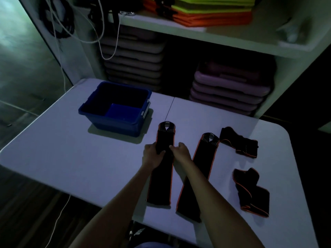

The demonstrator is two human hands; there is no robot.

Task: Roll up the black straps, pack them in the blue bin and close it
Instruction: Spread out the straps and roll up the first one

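Black straps lie on the counter point(53, 149) right of the empty blue bin point(116, 108), none rolled yet. Left hand point(152, 156) and right hand point(180, 153) pinch the nearest strap point(161, 185); no lid is visible.

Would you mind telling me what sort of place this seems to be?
Probably a gym storeroom: stacked purple step platforms under a shelf, folded orange and yellow mats on the shelf, and black straps on a folding table.

Single head view, looking forward-down over table point(53, 149), close above.
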